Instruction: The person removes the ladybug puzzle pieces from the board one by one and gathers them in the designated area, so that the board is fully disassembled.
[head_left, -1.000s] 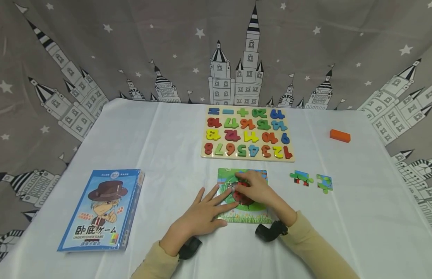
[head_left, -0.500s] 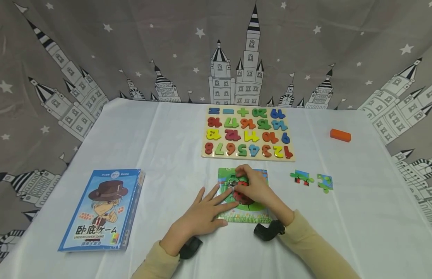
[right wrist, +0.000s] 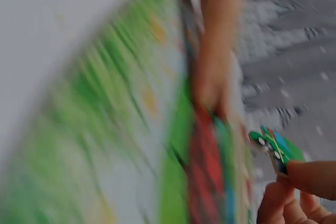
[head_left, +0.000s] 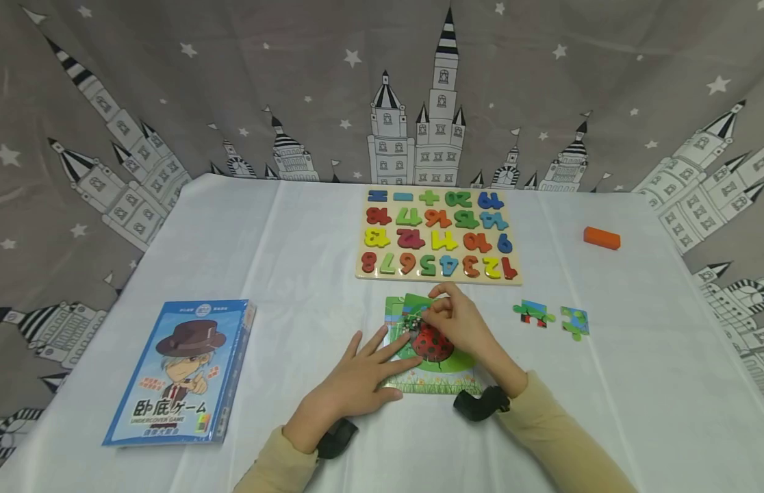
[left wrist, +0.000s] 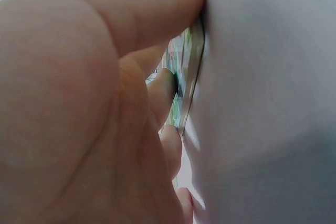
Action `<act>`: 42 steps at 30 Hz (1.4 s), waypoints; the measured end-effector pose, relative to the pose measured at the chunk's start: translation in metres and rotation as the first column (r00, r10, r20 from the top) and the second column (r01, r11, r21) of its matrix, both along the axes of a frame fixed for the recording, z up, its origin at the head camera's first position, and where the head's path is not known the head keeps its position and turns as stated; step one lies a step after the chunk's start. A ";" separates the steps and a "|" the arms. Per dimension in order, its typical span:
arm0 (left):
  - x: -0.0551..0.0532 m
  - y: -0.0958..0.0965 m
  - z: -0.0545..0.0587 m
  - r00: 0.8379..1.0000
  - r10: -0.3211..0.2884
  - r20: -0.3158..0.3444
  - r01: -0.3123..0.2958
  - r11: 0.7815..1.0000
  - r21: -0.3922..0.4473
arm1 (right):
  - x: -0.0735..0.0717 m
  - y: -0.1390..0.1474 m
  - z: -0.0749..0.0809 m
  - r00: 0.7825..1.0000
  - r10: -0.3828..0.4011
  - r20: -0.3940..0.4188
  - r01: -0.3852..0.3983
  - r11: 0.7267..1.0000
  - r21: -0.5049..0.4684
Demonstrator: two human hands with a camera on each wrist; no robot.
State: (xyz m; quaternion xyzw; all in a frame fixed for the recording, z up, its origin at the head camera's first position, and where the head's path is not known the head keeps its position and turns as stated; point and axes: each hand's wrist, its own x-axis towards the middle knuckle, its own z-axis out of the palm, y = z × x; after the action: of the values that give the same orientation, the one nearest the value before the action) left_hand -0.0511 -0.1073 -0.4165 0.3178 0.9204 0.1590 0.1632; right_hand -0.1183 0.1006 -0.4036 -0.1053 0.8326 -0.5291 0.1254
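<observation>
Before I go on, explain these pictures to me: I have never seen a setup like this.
A person works at a table with bare hands, wearing three cameras. The wide picture comes from the head, looking down; the two close, blurry ones come from the wrists. The left hand lies flat, fingers pressing the ladybird puzzle at its edge. The right hand pinches a puzzle piece above it; the right wrist view shows fingertips gripping that piece. On the white cloth also lie a number board, two loose pieces, an orange block and a blue game box.
</observation>
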 end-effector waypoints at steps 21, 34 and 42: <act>0.000 -0.001 -0.002 1.000 0.002 0.027 -0.003 0.999 0.033 | -0.014 0.099 0.001 0.986 -0.142 -0.092 0.169 0.857 0.487; -0.001 -0.001 -0.001 1.000 0.006 0.002 -0.006 1.000 0.011 | 0.028 0.074 -0.003 0.939 0.235 -0.251 -0.097 0.882 0.460; -0.001 0.001 -0.002 1.000 0.003 0.000 -0.003 1.000 0.019 | 0.033 0.066 -0.009 0.925 0.272 -0.264 -0.093 0.838 0.537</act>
State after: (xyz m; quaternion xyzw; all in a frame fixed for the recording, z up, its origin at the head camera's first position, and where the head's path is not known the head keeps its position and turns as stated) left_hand -0.0521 -0.1067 -0.4188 0.3182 0.9193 0.1677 0.1600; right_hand -0.0849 0.1670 -0.4123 -0.2350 0.9382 -0.2471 0.0585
